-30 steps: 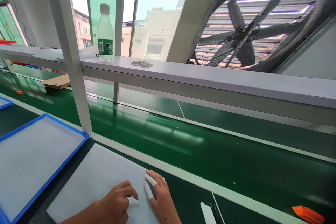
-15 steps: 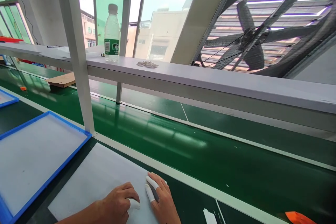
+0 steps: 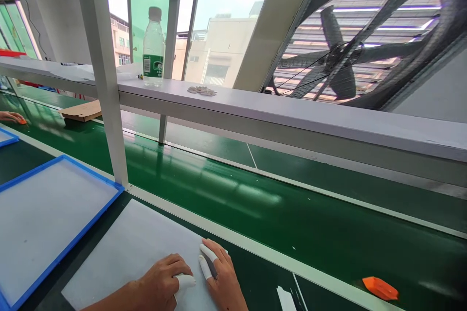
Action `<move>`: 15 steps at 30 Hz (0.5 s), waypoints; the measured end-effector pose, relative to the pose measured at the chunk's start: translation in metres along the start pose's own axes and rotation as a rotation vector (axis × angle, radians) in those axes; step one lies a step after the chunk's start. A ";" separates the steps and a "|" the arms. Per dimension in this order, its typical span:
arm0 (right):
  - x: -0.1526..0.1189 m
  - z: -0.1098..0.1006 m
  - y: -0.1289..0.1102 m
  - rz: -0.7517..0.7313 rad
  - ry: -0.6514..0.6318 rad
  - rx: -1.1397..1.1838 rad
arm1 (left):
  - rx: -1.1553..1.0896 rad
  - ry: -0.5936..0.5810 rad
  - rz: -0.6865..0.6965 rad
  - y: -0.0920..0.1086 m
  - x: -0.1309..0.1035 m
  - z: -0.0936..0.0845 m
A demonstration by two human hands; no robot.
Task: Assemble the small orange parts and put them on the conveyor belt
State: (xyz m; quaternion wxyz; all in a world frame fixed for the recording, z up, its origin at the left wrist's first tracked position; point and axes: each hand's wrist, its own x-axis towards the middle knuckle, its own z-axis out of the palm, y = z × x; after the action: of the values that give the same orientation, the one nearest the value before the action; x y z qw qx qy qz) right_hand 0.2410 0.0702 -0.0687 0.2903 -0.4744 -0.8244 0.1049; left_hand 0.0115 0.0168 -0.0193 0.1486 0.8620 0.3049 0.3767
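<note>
A white sheet [image 3: 134, 248] lies on the dark green bench in front of me. My left hand [image 3: 160, 282] rests over it with the fingers curled in; a white finger cot covers one fingertip. Whatever the curled fingers hold, if anything, is hidden. Close by on the right, my right hand [image 3: 225, 274] lies on the sheet's right edge with its fingers stretched out, two of them in white cots. Between those two fingers shows a dark grey patch, and I cannot tell whether it is an object or a shadow.
Left of the sheet is a blue-framed white tray [image 3: 54, 223]. Beyond runs a green belt [image 3: 204, 189] carrying an orange piece [image 3: 380, 288]. A co-worker's hand [image 3: 10, 116] is far left. The shelf [image 3: 292, 112] above bears a bottle [image 3: 153, 48] and small pale pieces [image 3: 202, 91]. White strips [image 3: 286, 299] lie right.
The orange piece at the right has moved left along the belt. A co-worker's hand has appeared beside the small orange piece at far left. My hands stay almost still on the sheet.
</note>
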 end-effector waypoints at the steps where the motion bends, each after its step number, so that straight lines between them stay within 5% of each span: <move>1: 0.000 0.001 0.000 -0.009 0.011 0.005 | 0.003 -0.018 0.005 0.003 0.002 -0.003; 15: 0.009 -0.014 -0.028 0.007 0.066 0.125 | 0.062 -0.086 0.027 0.003 -0.009 -0.001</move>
State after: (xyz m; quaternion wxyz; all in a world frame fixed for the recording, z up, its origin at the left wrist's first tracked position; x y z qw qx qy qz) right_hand 0.2255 0.0619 -0.0407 0.3460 -0.4616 -0.8045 0.1413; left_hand 0.0068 0.0090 -0.0219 0.1296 0.8857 0.2979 0.3316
